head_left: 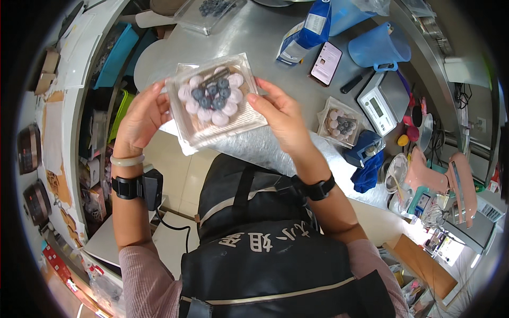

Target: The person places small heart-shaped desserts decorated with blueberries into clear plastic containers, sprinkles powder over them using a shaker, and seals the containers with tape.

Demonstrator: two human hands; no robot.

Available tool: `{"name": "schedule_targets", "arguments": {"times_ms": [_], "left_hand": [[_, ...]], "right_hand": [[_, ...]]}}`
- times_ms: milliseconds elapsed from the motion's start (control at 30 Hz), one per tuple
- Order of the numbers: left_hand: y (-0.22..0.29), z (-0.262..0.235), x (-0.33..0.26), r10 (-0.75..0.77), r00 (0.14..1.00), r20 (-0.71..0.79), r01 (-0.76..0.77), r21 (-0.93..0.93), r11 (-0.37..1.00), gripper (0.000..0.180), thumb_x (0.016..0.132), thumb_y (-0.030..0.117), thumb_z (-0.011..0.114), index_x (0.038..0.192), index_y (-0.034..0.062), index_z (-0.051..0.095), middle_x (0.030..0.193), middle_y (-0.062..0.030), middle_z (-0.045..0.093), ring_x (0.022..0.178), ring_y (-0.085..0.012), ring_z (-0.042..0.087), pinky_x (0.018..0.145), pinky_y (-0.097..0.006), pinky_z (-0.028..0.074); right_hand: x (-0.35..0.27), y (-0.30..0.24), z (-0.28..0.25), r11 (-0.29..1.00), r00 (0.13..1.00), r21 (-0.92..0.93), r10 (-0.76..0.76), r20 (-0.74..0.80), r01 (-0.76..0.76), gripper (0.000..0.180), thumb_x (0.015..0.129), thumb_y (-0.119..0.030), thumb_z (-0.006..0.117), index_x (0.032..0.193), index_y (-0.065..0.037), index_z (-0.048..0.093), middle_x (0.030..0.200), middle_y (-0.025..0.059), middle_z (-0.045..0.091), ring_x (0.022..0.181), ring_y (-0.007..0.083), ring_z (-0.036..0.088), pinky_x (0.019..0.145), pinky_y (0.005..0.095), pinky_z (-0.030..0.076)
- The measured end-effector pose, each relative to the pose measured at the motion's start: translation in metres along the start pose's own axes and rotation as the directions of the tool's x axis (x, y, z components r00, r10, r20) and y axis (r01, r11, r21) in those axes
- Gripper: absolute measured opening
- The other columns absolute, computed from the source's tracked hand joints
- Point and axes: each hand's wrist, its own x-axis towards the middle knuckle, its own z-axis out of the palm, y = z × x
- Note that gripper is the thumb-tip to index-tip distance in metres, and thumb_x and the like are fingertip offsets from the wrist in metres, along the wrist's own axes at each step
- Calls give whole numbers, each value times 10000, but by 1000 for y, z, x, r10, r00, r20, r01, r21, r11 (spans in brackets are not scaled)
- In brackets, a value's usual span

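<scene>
Between both hands I hold a square clear plastic cake box (249,114) above the near edge of the steel table. Inside it sits a small cake (212,100) with pale lilac cream dollops round a heap of blueberries, and a dark strip lies across its top. My left hand (146,112) grips the box's left side with its fingers. My right hand (278,111) pinches the right side, thumb on top near the corner. A similar boxed cake (342,124) rests on the table to the right of my right hand.
On the steel table (233,42) stand a blue carton (307,34), a phone (325,63), a blue jug (379,46), a black-handled knife (354,80) and a kitchen scale (377,106). A clear box of blueberries (204,18) lies far back. A pink stand mixer (445,180) is at right.
</scene>
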Motion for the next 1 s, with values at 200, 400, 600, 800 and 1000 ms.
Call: {"name": "schedule_targets", "arguments": {"times_ms": [200,400,600,800,1000], "left_hand": [[-4,-19,22,235,948,-213,-181,247,952,368,858,199,560,1121,-55,517,1076,-88,573,966,-126,535,860,-235,394],[-9,-19,35,308,895,-322,-212,300,930,388,834,191,596,1129,-50,524,1051,-99,577,973,-130,523,864,-225,380],[-18,-35,36,312,887,-340,-177,373,911,396,861,201,547,1152,-63,503,1104,-105,557,1014,-148,512,896,-242,371],[-9,23,17,696,665,-271,-301,755,583,384,886,152,514,1204,-49,437,1184,-104,502,1094,-162,468,943,-262,346],[-62,168,37,439,863,249,-442,793,420,331,837,132,568,1142,12,516,1133,-104,541,1057,-178,496,885,-286,383]], "right_hand": [[12,28,36,993,995,-114,-20,-102,8,633,778,-300,661,1206,95,412,900,100,583,696,103,547,608,217,446],[14,43,42,872,979,-490,-116,-168,19,698,763,-448,608,1177,87,435,1002,227,531,827,291,583,728,339,469],[-4,26,6,871,990,-490,-46,-132,-25,670,771,-480,586,1179,33,445,1044,182,532,899,274,559,728,343,460],[-46,29,-167,538,583,-832,-635,-506,-136,492,786,-318,614,1103,32,476,1100,231,479,999,362,466,860,398,379],[-58,72,-240,583,592,-688,-392,-705,-433,818,725,-493,615,1243,67,321,1186,263,421,1103,383,416,902,452,358]]}}
